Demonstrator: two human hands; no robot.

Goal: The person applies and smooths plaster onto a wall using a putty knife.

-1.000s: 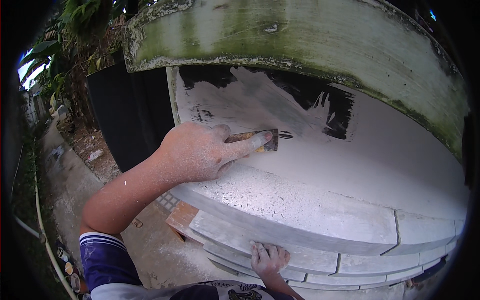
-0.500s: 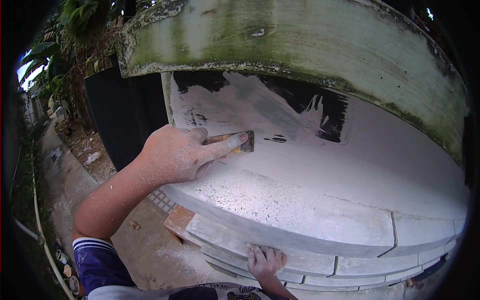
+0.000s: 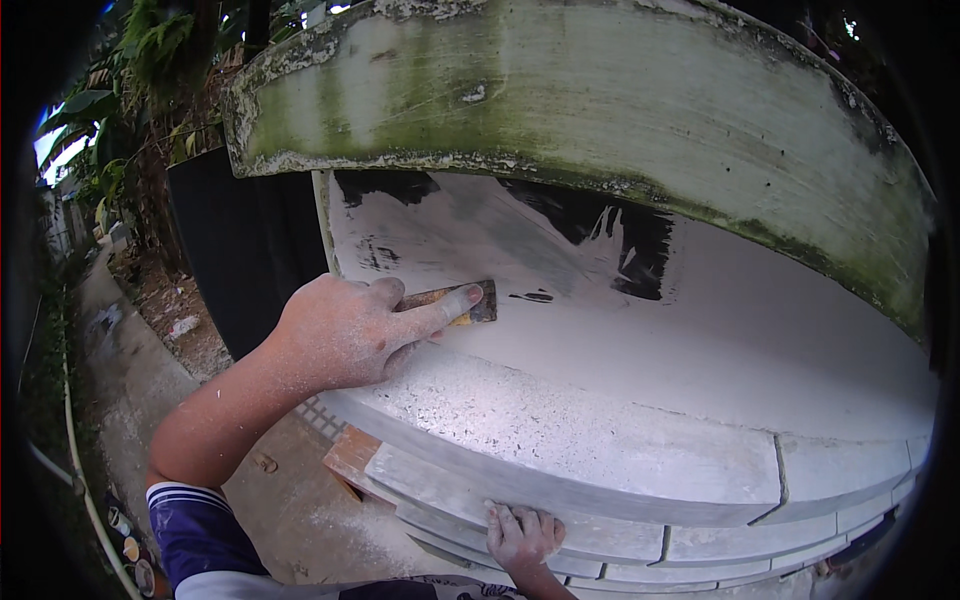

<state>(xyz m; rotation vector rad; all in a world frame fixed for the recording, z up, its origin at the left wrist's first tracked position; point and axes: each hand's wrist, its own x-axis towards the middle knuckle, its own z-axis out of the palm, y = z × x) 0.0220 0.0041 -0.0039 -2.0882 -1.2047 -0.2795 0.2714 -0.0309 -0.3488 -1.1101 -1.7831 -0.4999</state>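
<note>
Right hand (image 3: 527, 538), near: fingers bent against the pale stacked slabs (image 3: 605, 535); whether they grip, cannot tell. Ledge (image 3: 560, 425), pale, dark-flecked, just beyond. Left hand (image 3: 345, 330), left of centre: fingers closed round a scraper (image 3: 484, 311), one finger laid along its blade; blade over the left part of a white-coated panel (image 3: 620, 355), black patches (image 3: 648, 260) toward its far side. Beam (image 3: 580, 90), green-stained, at the far edge
</note>
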